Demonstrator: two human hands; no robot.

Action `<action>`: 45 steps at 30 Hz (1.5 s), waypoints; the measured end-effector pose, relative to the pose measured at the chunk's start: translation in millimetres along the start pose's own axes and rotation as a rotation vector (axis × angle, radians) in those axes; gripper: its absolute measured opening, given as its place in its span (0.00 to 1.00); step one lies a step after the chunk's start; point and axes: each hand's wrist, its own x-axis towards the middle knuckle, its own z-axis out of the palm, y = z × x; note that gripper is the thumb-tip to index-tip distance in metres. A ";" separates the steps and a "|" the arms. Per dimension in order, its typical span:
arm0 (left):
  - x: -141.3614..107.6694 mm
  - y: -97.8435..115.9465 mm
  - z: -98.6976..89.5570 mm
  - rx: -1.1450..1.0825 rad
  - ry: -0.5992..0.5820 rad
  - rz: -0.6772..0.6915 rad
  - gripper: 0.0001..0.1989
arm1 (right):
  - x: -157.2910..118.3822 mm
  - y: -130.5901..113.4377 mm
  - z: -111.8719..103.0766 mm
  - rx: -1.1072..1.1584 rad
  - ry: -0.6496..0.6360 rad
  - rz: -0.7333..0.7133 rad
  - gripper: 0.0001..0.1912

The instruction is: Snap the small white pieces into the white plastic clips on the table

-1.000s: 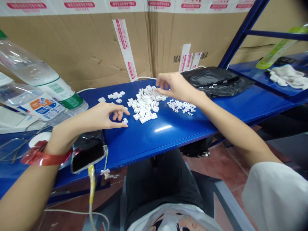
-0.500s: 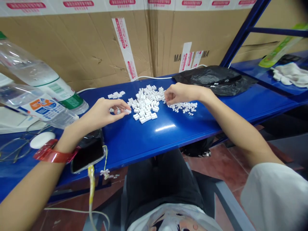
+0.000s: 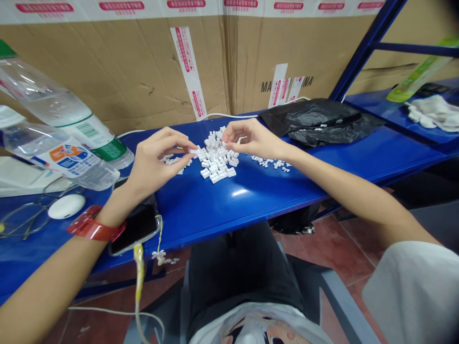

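Observation:
My left hand (image 3: 152, 155) pinches a small white plastic block (image 3: 194, 150) between thumb and fingertips, at the left side of a pile of white blocks (image 3: 217, 167). Just over the pile's right side is my right hand (image 3: 253, 138), thumb and fingers closed in a pinch. Whatever it holds is too small to tell from the white pile behind. Smaller white pieces (image 3: 274, 163) lie scattered below my right wrist. More white pieces (image 3: 184, 165) lie partly hidden behind my left hand.
Two plastic bottles (image 3: 75, 160) lean at the left, near glasses (image 3: 27, 220), a white oval object (image 3: 66, 206) and a phone (image 3: 138, 227) with a cable. A black plastic bag (image 3: 319, 124) lies at the right rear. Cardboard (image 3: 143, 67) stands behind the blue table (image 3: 201, 205).
My right hand has moved left from the small scattered pieces to the block pile. My left hand has risen slightly, still pinching a white block, and more pieces show beneath it.

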 end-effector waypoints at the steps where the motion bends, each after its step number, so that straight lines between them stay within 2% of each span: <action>1: 0.1 2.7 0.7 0.049 0.007 0.063 0.08 | 0.5 -0.3 5.6 0.060 0.003 -0.001 0.06; 4: -0.7 9.3 3.1 0.152 0.033 0.228 0.04 | 1.8 -1.0 20.7 0.201 0.016 -0.015 0.09; 10: -4.8 9.9 11.1 0.229 0.034 0.410 0.06 | 3.2 3.5 38.7 0.315 0.074 0.004 0.10; 13: -5.7 5.8 13.6 0.279 0.055 0.479 0.07 | 3.5 5.7 40.8 0.328 0.061 0.006 0.11; 16: -5.9 4.6 12.3 0.291 0.028 0.491 0.07 | 2.5 2.6 38.7 0.283 0.093 -0.054 0.13; 19: -5.8 7.5 9.5 0.249 -0.014 0.427 0.08 | -0.1 -4.6 36.8 0.194 0.108 -0.099 0.12; 26: -4.2 19.6 10.3 0.177 -0.072 0.103 0.08 | -6.4 -12.3 40.1 -0.047 0.128 -0.138 0.07; 33: -8.0 28.8 13.0 0.019 0.066 0.027 0.04 | -9.2 -5.8 44.2 -0.344 0.154 -0.361 0.06; 36: -7.1 27.5 15.1 -0.055 0.074 -0.017 0.06 | -9.1 -5.1 45.9 -0.417 0.203 -0.393 0.05; 39: -4.5 26.4 18.9 -0.154 0.057 -0.125 0.12 | -9.7 -7.8 47.6 -0.531 0.233 -0.406 0.08; 42: -3.0 26.6 22.6 -0.207 0.016 -0.212 0.12 | -10.3 -10.5 51.7 -0.621 0.201 -0.424 0.12; 45: -3.5 26.0 24.4 -0.200 0.031 -0.253 0.12 | -9.1 -13.0 53.0 -0.629 0.153 -0.413 0.12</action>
